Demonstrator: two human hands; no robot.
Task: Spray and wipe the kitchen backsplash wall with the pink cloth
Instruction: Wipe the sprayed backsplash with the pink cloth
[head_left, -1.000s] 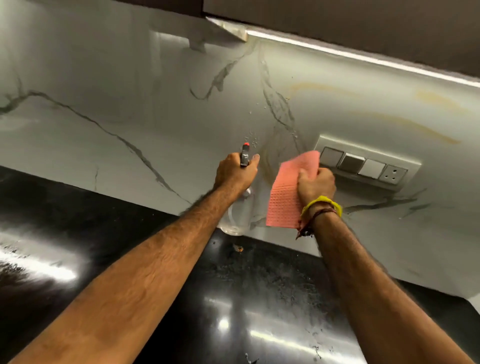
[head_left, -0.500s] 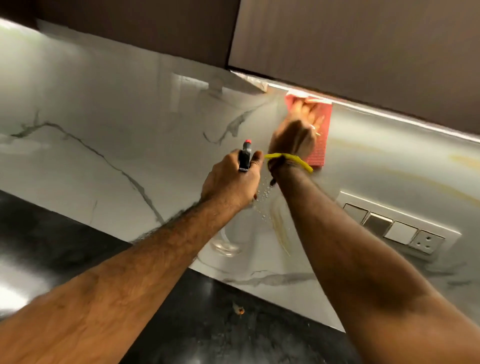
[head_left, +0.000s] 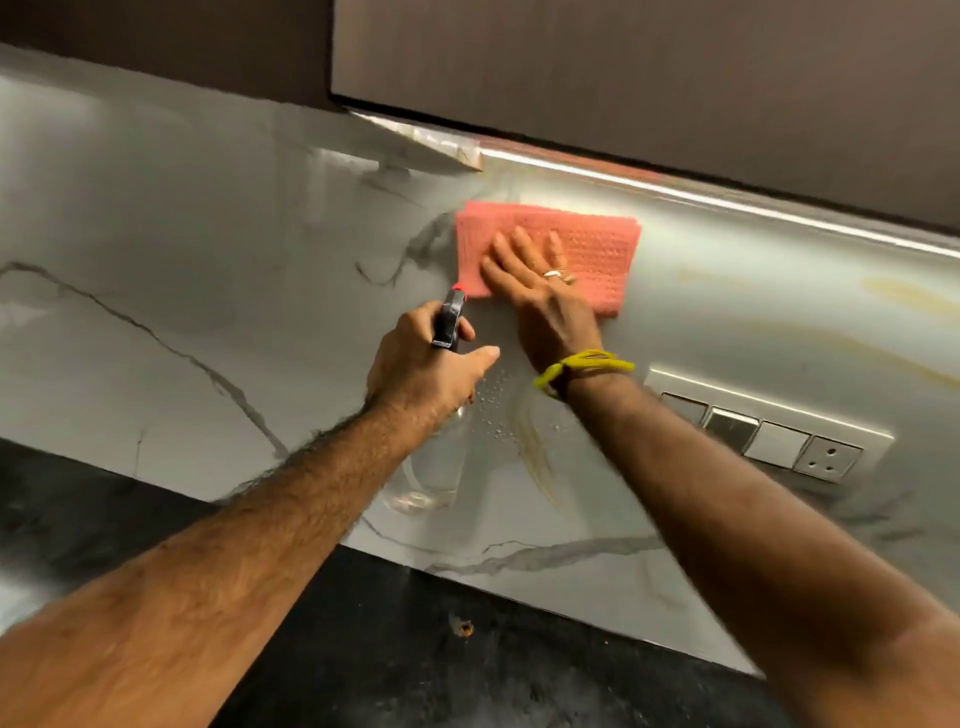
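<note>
Pink cloth (head_left: 587, 249) flat on the wall (head_left: 208, 270), up left of the switches (head_left: 769, 441), under straight right fingers (head_left: 524, 249). Left hand (head_left: 415, 364) curled round spray bottle (head_left: 436, 467).

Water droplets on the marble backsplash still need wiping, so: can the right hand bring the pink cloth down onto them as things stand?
Probably yes. The right hand presses the pink cloth flat on the backsplash just above the droplets; the wall between looks bare. The left hand, gripping the clear spray bottle, sits close beside that path.
</note>
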